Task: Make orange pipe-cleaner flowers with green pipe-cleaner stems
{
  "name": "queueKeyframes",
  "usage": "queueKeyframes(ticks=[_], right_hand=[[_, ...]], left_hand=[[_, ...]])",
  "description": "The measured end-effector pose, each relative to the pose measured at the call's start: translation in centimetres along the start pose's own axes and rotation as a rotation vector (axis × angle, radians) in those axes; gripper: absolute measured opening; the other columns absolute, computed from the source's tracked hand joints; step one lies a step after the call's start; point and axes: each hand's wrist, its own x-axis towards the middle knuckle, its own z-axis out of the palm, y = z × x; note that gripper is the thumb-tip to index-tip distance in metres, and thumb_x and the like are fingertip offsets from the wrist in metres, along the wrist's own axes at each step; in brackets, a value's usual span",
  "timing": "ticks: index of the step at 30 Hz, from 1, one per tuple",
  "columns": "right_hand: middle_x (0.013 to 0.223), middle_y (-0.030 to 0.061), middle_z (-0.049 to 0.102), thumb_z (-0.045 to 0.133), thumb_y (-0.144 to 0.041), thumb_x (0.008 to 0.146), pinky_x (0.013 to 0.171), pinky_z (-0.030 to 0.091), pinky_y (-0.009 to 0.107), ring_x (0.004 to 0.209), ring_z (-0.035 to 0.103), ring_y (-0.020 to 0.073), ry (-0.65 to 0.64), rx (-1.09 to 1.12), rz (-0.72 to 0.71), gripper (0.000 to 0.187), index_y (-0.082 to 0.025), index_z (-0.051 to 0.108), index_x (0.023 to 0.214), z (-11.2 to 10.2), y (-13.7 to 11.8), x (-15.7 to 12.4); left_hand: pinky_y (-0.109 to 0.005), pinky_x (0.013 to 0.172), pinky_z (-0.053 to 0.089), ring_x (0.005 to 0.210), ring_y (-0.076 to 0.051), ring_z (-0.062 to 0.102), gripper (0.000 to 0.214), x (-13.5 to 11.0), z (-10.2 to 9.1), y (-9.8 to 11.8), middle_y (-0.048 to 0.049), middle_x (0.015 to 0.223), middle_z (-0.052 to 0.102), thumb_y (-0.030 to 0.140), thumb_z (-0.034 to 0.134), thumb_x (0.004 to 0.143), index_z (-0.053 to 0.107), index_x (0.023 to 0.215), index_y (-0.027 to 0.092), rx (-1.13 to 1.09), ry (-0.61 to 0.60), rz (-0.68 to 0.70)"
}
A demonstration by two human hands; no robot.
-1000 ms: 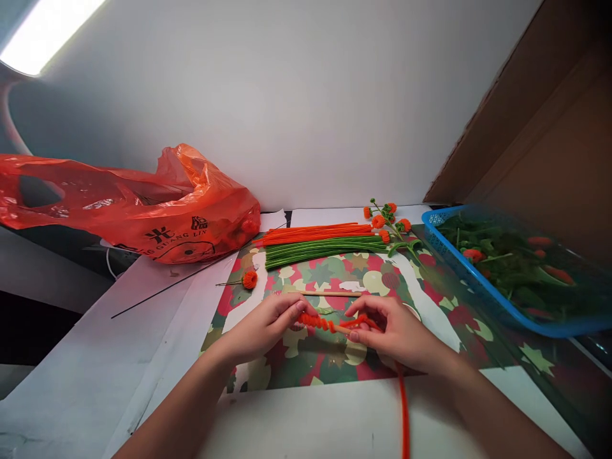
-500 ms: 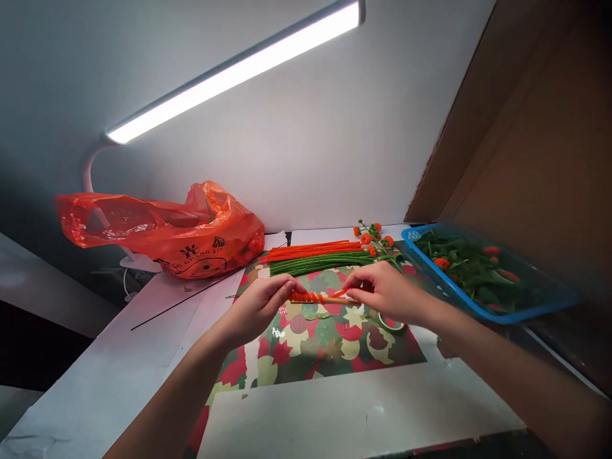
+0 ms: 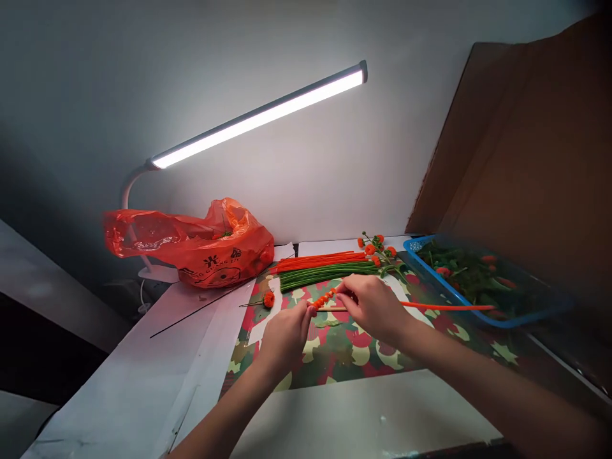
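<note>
My left hand (image 3: 287, 328) is closed, thumb and fingers pinching the left end of an orange pipe cleaner (image 3: 324, 298) wound into a tight coil. The coil slants up to my right hand (image 3: 375, 306), whose fingertips pinch its other end. A straight orange length stretches out to the right from behind that hand. Just below the coil runs a thin wooden stick (image 3: 333, 310), its ends hidden by my hands; whether it passes through the coil I cannot tell. Behind lie straight orange pipe cleaners (image 3: 320, 260) and green pipe cleaners (image 3: 325, 275).
Orange pompom flowers (image 3: 370, 249) on green stems lie at the back; a single orange pompom (image 3: 268, 299) on wire sits left. A red plastic bag (image 3: 220, 258), a lit lamp (image 3: 262, 118), a blue basket (image 3: 459, 296) of greenery and a cardboard panel (image 3: 516, 127) surround the patterned mat (image 3: 329, 366).
The coil now slants above the stick instead of lying along it. A long straight orange length shows right of my right hand. The view has shifted, and the single pompom has come into sight.
</note>
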Motion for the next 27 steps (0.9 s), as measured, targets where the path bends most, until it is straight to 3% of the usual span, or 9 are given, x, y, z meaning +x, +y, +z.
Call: queueKeyframes(ticks=[4,6,9,11,15,18,21,24,27], right_hand=[[0.066,0.0027,0.065,0.055,-0.015,0.084,0.054,0.038,0.025,0.058,0.053,0.0133,0.108,0.198,-0.060,0.015,-0.017,0.066,0.075,0.9,0.7,-1.0],[0.067,0.0033,0.066,0.058,-0.021,0.084,0.055,0.041,0.025,0.060,0.054,0.0134,0.115,0.389,-0.026,0.014,-0.017,0.069,0.076,1.2,1.4,-1.2],[0.069,0.0036,0.067,0.066,-0.031,0.079,0.053,0.044,0.024,0.060,0.056,0.0129,-0.045,0.718,0.098,0.016,-0.016,0.071,0.078,1.0,2.7,-0.6],[0.064,0.0020,0.065,0.070,-0.036,0.075,0.050,0.042,0.022,0.055,0.053,0.0109,-0.288,0.841,0.136,0.022,-0.015,0.072,0.079,0.6,3.5,0.3],[0.071,0.0030,0.068,0.072,-0.035,0.073,0.056,0.045,0.023,0.062,0.060,0.0124,-0.641,0.790,0.037,0.020,-0.014,0.072,0.076,-0.6,4.4,2.2],[0.067,0.0010,0.068,0.069,-0.027,0.074,0.052,0.043,0.021,0.059,0.060,0.0122,-0.762,0.580,-0.056,0.010,-0.017,0.072,0.076,-0.9,4.5,3.0],[0.060,-0.0015,0.066,0.068,-0.012,0.070,0.047,0.036,0.020,0.054,0.057,0.0110,-0.643,0.303,-0.132,0.009,-0.019,0.071,0.067,-0.4,4.0,3.0],[0.059,-0.0013,0.067,0.065,-0.004,0.066,0.048,0.031,0.022,0.057,0.057,0.0133,-0.406,0.026,-0.149,0.018,-0.021,0.069,0.060,0.3,3.2,2.6],[0.061,-0.0003,0.067,0.064,-0.007,0.071,0.050,0.030,0.024,0.060,0.057,0.0149,-0.220,-0.062,-0.098,0.016,-0.020,0.068,0.062,1.2,2.7,2.1]], left_hand=[[-0.023,0.047,0.019,0.046,-0.010,0.024,0.043,0.4,0.9,-1.2,0.0068,0.051,0.029,0.056,0.037,0.088,0.050,0.073,0.018,-0.844,-0.099,-0.058],[-0.022,0.044,0.017,0.044,-0.009,0.013,0.048,0.5,1.2,-1.8,0.0104,0.049,0.020,0.064,0.037,0.083,0.047,0.072,0.019,-1.038,-0.183,-0.068],[-0.022,0.043,0.016,0.043,-0.007,0.011,0.050,0.2,1.1,-2.6,0.0115,0.047,0.019,0.067,0.039,0.081,0.046,0.071,0.019,-1.121,-0.312,-0.032],[-0.022,0.044,0.015,0.043,-0.007,0.014,0.051,-0.1,0.6,-2.8,0.0106,0.048,0.022,0.066,0.043,0.081,0.048,0.069,0.018,-1.150,-0.430,0.009],[-0.021,0.046,0.024,0.045,-0.008,0.027,0.051,-0.4,-0.9,-3.1,0.0066,0.051,0.032,0.062,0.042,0.085,0.054,0.067,0.016,-0.953,-0.583,0.063],[-0.021,0.051,0.032,0.052,-0.011,0.043,0.049,-0.2,-1.7,-3.0,0.0029,0.058,0.044,0.058,0.040,0.087,0.058,0.070,0.016,-0.739,-0.654,0.024],[-0.023,0.054,0.035,0.054,-0.014,0.049,0.046,0.0,-1.7,-2.6,0.0023,0.058,0.048,0.053,0.036,0.090,0.059,0.074,0.018,-0.560,-0.615,-0.011],[-0.024,0.054,0.032,0.056,-0.015,0.047,0.044,0.1,-1.2,-2.0,0.0012,0.059,0.050,0.047,0.033,0.093,0.061,0.073,0.018,-0.394,-0.443,-0.013],[-0.024,0.054,0.030,0.057,-0.016,0.042,0.042,-0.1,-0.5,-1.4,0.0003,0.061,0.049,0.043,0.032,0.093,0.061,0.073,0.019,-0.348,-0.253,-0.064]])
